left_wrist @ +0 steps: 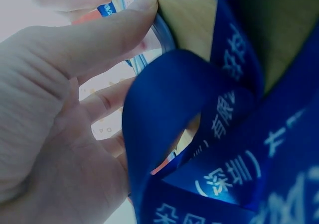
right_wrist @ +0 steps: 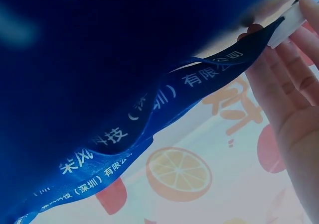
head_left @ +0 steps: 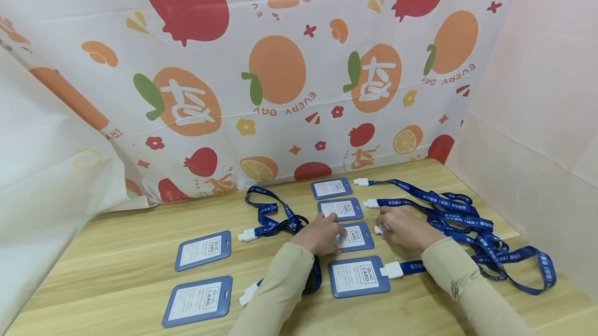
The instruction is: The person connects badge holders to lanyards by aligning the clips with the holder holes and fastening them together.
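In the head view my left hand pinches the left edge of a blue ID card holder, the third down in the right-hand column. The left wrist view shows the thumb on the holder's rim, with a looped blue lanyard in front of the palm. To the right of that holder, my right hand grips the white plastic clip of a blue lanyard. The same clip appears between thumb and fingers in the right wrist view, its printed strap trailing away. A small gap separates clip and holder.
Below, a card holder has a white clip at its slot. Two holders lie above, with clips beside them. Two more holders lie left. Lanyards pile up at right; another lies centre-left.
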The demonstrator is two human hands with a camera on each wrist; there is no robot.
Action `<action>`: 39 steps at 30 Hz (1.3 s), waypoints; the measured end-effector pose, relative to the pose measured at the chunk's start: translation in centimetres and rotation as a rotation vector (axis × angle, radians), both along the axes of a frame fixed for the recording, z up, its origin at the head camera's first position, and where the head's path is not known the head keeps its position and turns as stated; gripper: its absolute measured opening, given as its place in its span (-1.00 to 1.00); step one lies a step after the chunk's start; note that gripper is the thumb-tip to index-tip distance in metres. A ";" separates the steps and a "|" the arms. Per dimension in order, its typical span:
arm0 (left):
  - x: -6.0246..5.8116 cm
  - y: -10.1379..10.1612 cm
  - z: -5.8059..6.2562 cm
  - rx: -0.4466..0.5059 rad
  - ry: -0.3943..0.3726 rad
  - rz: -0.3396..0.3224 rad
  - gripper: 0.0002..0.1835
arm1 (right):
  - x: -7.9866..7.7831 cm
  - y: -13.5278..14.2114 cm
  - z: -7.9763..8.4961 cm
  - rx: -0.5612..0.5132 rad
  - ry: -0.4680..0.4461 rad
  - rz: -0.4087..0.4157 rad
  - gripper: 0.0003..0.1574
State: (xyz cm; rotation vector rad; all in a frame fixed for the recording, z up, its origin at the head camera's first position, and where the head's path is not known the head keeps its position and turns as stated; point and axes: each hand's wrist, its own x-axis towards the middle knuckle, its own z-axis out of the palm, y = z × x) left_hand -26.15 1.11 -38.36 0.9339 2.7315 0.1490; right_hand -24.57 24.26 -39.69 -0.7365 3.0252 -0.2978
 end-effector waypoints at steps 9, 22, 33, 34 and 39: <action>0.1 -0.2 0.0 0.012 -0.005 -0.003 -0.60 | 0.0 -0.1 -0.2 -0.009 0.016 0.023 -0.75; 0.3 -0.2 -0.2 0.025 0.002 -0.004 -0.63 | 0.0 -0.1 -0.4 -0.044 -0.004 0.047 -0.74; 0.2 -0.2 0.0 0.028 0.019 0.004 -0.63 | -0.2 0.1 -0.6 -0.027 0.069 0.080 -0.73; 0.2 -0.2 0.0 0.029 0.016 0.006 -0.63 | -0.2 0.1 -0.6 -0.030 0.070 0.087 -0.72; 0.2 -0.2 0.0 0.031 0.009 0.005 -0.63 | -0.1 0.3 -0.7 -0.043 0.065 0.098 -0.71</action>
